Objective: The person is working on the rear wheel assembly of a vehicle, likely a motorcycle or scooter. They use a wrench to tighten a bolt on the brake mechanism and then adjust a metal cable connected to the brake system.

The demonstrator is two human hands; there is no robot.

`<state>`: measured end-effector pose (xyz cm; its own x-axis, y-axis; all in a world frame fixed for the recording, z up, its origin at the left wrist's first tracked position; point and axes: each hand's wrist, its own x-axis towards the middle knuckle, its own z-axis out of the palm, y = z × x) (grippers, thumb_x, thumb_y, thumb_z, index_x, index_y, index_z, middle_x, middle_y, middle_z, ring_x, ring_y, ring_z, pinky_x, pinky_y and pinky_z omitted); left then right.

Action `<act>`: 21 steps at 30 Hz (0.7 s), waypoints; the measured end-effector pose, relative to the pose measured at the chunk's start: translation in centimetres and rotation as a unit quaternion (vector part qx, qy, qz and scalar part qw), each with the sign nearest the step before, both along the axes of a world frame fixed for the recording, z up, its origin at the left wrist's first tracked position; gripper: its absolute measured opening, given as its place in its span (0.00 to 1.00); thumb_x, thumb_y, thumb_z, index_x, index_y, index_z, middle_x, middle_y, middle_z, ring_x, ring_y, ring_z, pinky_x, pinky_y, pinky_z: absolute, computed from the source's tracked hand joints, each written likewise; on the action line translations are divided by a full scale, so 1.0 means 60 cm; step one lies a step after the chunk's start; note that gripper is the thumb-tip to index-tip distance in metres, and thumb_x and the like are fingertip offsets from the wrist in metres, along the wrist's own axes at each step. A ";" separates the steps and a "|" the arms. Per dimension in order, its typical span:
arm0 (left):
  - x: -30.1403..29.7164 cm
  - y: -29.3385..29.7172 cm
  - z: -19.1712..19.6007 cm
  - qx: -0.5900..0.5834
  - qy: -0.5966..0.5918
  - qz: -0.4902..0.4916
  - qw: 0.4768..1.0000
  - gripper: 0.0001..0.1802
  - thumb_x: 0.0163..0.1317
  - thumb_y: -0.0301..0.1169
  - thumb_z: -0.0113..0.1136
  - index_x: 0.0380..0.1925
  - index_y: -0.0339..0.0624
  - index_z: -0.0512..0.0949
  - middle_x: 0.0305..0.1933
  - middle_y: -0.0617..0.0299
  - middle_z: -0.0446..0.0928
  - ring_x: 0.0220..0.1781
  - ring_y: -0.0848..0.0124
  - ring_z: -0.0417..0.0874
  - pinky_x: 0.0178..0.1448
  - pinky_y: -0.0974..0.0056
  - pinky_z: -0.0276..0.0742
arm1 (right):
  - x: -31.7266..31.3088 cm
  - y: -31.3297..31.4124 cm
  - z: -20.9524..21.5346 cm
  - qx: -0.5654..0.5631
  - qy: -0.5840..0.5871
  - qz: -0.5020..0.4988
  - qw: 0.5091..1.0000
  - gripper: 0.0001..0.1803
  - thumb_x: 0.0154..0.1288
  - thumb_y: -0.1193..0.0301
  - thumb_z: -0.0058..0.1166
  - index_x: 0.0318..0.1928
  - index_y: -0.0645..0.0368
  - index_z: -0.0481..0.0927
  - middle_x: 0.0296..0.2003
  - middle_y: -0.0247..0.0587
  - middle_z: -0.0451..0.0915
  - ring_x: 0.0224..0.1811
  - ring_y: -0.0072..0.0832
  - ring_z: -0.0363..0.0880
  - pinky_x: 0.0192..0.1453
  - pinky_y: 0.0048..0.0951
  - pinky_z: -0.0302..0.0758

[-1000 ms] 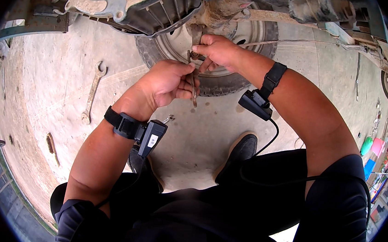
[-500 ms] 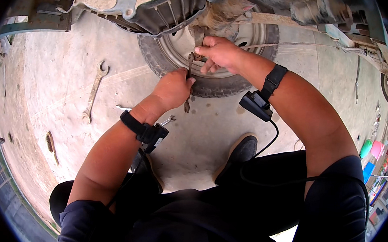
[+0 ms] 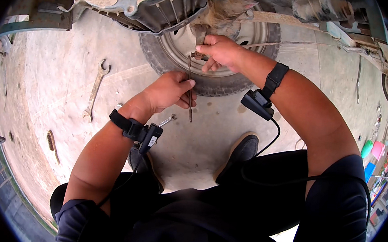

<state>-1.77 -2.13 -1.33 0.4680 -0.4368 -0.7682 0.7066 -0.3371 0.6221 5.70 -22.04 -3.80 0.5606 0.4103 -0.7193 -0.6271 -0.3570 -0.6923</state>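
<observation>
Drew thin tool (image 3: 191, 97) nearer in left hand (image 3: 173, 91).
Pinched it, maybe with a new hold; kept right hand (image 3: 223, 52) at metal bar (image 3: 200, 33), couldn't tell if gripping.

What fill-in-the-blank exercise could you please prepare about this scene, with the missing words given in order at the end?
1. The left hand holds the slim wrench between the ____ and fingers.
2. In the picture, the open-end wrench lies to the ____ of the tire.
3. The right hand appears ____ (higher/lower) in the picture than the left hand.
4. The person wears ____ dark shoes.

Missing words: thumb; left; higher; two.
</observation>
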 end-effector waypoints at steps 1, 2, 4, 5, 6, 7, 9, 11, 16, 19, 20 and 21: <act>0.002 -0.002 0.007 -0.021 0.020 0.011 1.000 0.14 0.74 0.36 0.47 0.44 0.34 0.72 0.37 0.54 0.81 0.38 0.62 0.86 0.41 0.63 0.83 | 0.000 -0.001 0.002 0.000 0.004 -0.001 1.000 0.16 0.74 0.61 0.49 0.48 0.62 0.71 0.48 0.41 0.77 0.30 0.30 0.84 0.26 0.26 0.70; 0.005 -0.003 0.012 -0.042 0.038 0.029 0.998 0.14 0.74 0.36 0.47 0.45 0.34 0.72 0.38 0.54 0.81 0.38 0.62 0.86 0.41 0.63 0.82 | 0.001 -0.001 0.003 -0.001 0.008 -0.002 1.000 0.15 0.74 0.61 0.49 0.48 0.62 0.71 0.47 0.41 0.78 0.30 0.30 0.84 0.26 0.26 0.70; 0.010 -0.002 0.019 -0.081 0.074 0.068 0.992 0.15 0.74 0.36 0.48 0.46 0.34 0.73 0.38 0.54 0.81 0.38 0.62 0.86 0.41 0.64 0.82 | -0.001 0.002 0.004 -0.003 -0.001 -0.005 1.000 0.15 0.74 0.61 0.49 0.47 0.61 0.71 0.46 0.40 0.78 0.30 0.30 0.84 0.26 0.26 0.69; 0.012 -0.001 0.022 -0.096 0.084 0.084 0.988 0.15 0.73 0.36 0.49 0.46 0.34 0.73 0.38 0.54 0.81 0.38 0.62 0.86 0.40 0.64 0.82 | -0.001 0.004 0.005 -0.004 -0.005 -0.006 1.000 0.15 0.74 0.61 0.50 0.46 0.61 0.71 0.45 0.40 0.78 0.30 0.29 0.84 0.25 0.25 0.69; 0.015 -0.001 0.026 -0.112 0.094 0.099 0.984 0.15 0.73 0.37 0.49 0.46 0.34 0.73 0.37 0.54 0.81 0.38 0.62 0.86 0.40 0.64 0.82 | -0.001 0.004 0.005 -0.004 -0.004 -0.007 1.000 0.14 0.74 0.61 0.50 0.46 0.60 0.71 0.45 0.40 0.79 0.30 0.29 0.84 0.26 0.25 0.69; 0.017 0.000 0.028 -0.128 0.105 0.113 0.980 0.15 0.73 0.37 0.49 0.46 0.34 0.74 0.37 0.54 0.81 0.37 0.62 0.86 0.40 0.63 0.82 | -0.001 0.004 0.005 -0.004 -0.002 -0.008 1.000 0.14 0.74 0.61 0.50 0.46 0.60 0.71 0.44 0.39 0.79 0.30 0.29 0.84 0.26 0.25 0.69; 0.022 0.001 0.029 -0.133 0.117 0.139 0.974 0.15 0.73 0.37 0.50 0.45 0.33 0.75 0.35 0.54 0.81 0.36 0.62 0.86 0.39 0.64 0.82 | -0.001 0.004 0.005 -0.005 0.000 -0.008 1.000 0.14 0.74 0.61 0.50 0.45 0.60 0.72 0.44 0.39 0.79 0.30 0.29 0.84 0.26 0.25 0.69; 0.029 0.003 0.030 -0.140 0.126 0.156 0.970 0.15 0.73 0.37 0.50 0.43 0.33 0.76 0.34 0.54 0.81 0.34 0.63 0.85 0.37 0.64 0.82 | -0.001 0.003 0.004 -0.004 0.001 -0.006 1.000 0.14 0.74 0.61 0.50 0.45 0.59 0.72 0.44 0.38 0.79 0.30 0.28 0.84 0.26 0.25 0.69; 0.036 -0.003 0.045 -0.117 0.138 0.199 0.963 0.16 0.71 0.35 0.53 0.46 0.29 0.75 0.30 0.56 0.78 0.29 0.65 0.81 0.23 0.70 0.74 | -0.002 0.003 0.005 -0.010 -0.004 -0.004 1.000 0.13 0.74 0.61 0.50 0.43 0.59 0.72 0.44 0.38 0.79 0.30 0.29 0.84 0.26 0.25 0.70; 0.039 -0.004 0.048 -0.095 0.143 0.236 0.957 0.16 0.70 0.35 0.54 0.45 0.30 0.76 0.30 0.56 0.77 0.28 0.66 0.79 0.21 0.72 0.71 | -0.002 0.003 0.006 -0.015 -0.007 -0.003 1.000 0.13 0.73 0.61 0.50 0.42 0.59 0.72 0.44 0.39 0.79 0.29 0.29 0.84 0.26 0.25 0.71; 0.041 -0.003 0.046 -0.093 0.141 0.234 0.957 0.15 0.70 0.35 0.54 0.45 0.30 0.76 0.30 0.56 0.77 0.28 0.67 0.79 0.21 0.73 0.70 | -0.002 0.004 0.008 -0.016 -0.007 -0.003 1.000 0.13 0.73 0.61 0.50 0.42 0.59 0.72 0.44 0.39 0.79 0.29 0.29 0.84 0.26 0.25 0.71; 0.042 0.000 0.044 -0.092 0.140 0.233 0.958 0.15 0.70 0.34 0.54 0.45 0.30 0.76 0.30 0.56 0.77 0.28 0.67 0.79 0.20 0.73 0.70 | -0.002 0.005 0.008 -0.016 -0.009 -0.003 1.000 0.13 0.73 0.61 0.50 0.42 0.59 0.72 0.44 0.39 0.79 0.29 0.29 0.84 0.26 0.25 0.71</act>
